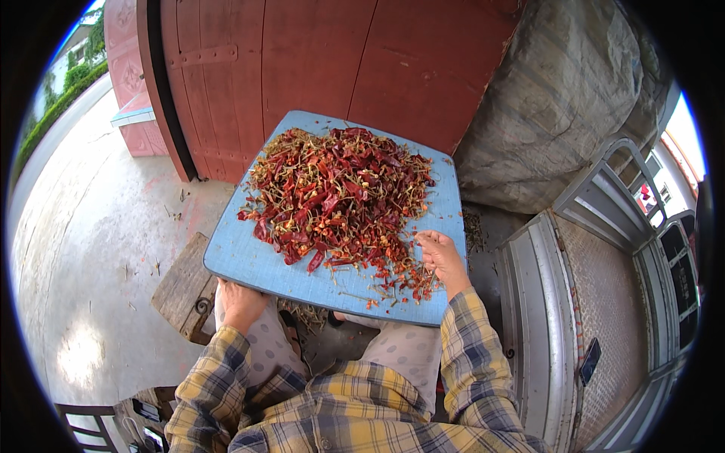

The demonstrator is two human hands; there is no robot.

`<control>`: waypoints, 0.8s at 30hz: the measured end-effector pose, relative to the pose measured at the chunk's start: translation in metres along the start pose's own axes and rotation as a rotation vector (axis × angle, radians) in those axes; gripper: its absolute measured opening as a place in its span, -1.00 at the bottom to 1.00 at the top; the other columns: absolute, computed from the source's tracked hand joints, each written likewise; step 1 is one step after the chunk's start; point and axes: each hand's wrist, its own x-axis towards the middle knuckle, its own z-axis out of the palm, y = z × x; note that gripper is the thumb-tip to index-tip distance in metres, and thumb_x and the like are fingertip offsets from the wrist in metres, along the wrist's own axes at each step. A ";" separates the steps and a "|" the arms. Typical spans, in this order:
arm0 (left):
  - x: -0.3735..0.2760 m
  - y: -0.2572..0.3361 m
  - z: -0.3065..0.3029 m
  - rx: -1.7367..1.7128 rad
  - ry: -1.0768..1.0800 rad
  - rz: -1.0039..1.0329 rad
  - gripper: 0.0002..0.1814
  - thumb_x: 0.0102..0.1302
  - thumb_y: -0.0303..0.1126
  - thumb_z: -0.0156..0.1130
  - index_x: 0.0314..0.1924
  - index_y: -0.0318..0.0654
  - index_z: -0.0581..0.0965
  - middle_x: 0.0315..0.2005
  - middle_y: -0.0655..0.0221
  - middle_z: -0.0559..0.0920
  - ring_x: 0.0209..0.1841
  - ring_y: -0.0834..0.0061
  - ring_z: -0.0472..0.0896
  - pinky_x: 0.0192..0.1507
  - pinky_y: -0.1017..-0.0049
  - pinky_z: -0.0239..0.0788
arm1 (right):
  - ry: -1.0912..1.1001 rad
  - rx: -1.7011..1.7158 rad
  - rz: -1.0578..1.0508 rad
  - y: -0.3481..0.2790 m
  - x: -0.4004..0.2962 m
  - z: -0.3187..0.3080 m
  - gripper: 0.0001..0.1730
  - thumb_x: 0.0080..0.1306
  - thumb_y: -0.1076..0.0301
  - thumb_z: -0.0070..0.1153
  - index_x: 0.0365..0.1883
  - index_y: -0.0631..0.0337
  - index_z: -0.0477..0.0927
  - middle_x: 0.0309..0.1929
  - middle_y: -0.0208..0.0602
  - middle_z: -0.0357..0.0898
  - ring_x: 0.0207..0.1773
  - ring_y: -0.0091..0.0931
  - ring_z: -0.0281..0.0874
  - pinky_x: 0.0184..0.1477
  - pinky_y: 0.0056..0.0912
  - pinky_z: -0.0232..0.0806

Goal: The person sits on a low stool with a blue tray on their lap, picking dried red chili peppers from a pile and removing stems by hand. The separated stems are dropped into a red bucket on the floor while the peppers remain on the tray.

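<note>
A large heap of dried red chili pieces (340,192), mixed with stems and seeds, lies on a blue tabletop (238,249) before me. My left hand (242,303) is at the near left edge of the top, its fingers hidden beneath it; whether it grips the edge is not clear. Over the right part of the top is my right hand (442,257), fingers bent and thumb near the fingertips, beside scattered chili bits and seeds. Whether something small is between those fingertips cannot be made out.
A red wooden door (317,62) rises behind the table. A wooden stool (181,283) stands at the left. On the right are a metal cart bed (606,294) with a phone (590,362) on it and a large sheet-covered thing (555,102). Stems litter the floor below.
</note>
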 end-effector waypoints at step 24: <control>0.001 0.001 0.003 0.024 0.001 0.011 -0.32 0.07 -0.03 0.26 0.21 -0.10 0.45 0.24 0.18 0.40 0.36 0.09 0.15 0.41 0.04 -0.27 | -0.075 0.357 -0.044 0.009 0.017 -0.010 -0.87 0.34 0.26 0.11 -0.33 0.08 0.49 -0.50 -0.51 0.46 -0.69 -0.74 0.17 -0.71 -0.64 0.00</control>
